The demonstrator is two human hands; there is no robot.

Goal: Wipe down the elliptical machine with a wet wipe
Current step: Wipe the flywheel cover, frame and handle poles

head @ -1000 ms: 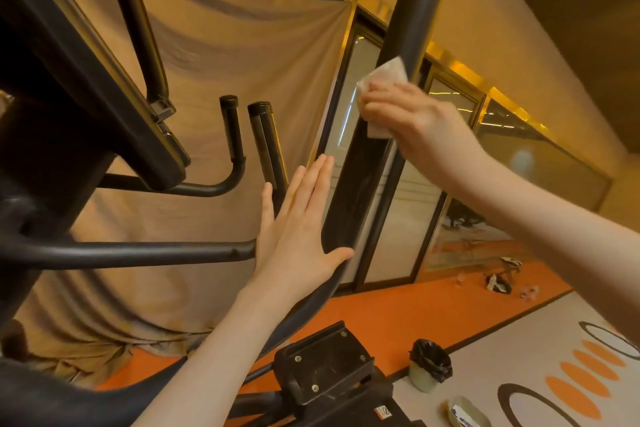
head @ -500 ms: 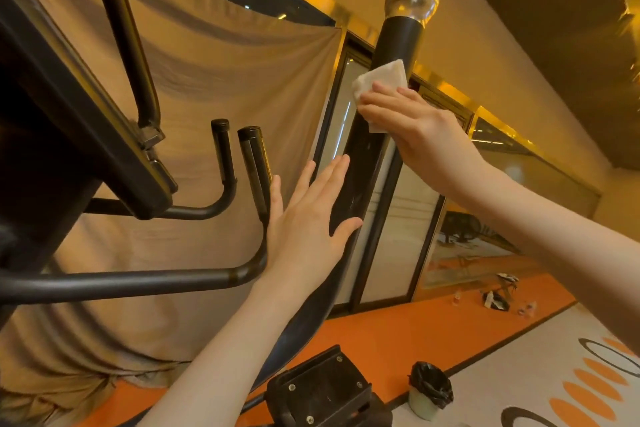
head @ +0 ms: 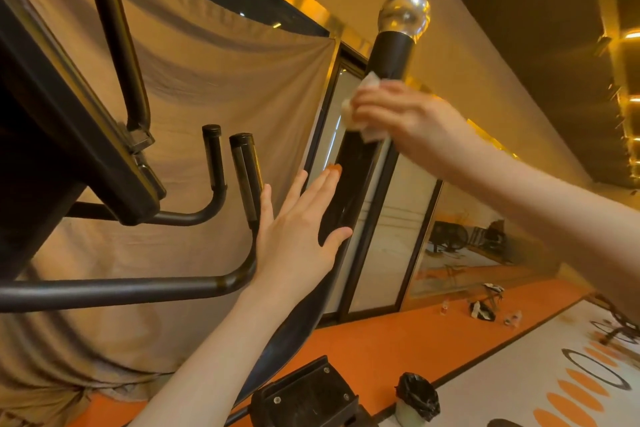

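Note:
The elliptical's tall black handle arm [head: 356, 163] rises from bottom centre to a chrome ball [head: 403, 14] at its top. My right hand [head: 401, 114] grips a white wet wipe [head: 370, 132] wrapped against the arm just below the black sleeve under the ball. My left hand [head: 298, 232] lies flat, fingers straight, against the lower part of the same arm. The machine's console [head: 69, 135] and black fixed handlebars [head: 214, 163] fill the left side.
A beige cloth [head: 214, 73] hangs behind the machine beside mirrored doors [head: 391, 218]. A small bin with a black bag [head: 417, 395] stands on the floor at bottom right. A black bolted bracket [head: 304, 392] of the machine sits at bottom centre. Small items lie on the orange floor [head: 381, 347].
My right hand with the wipe has kept its grip just under the black sleeve while the view tilted. My left hand has stayed flat on the arm.

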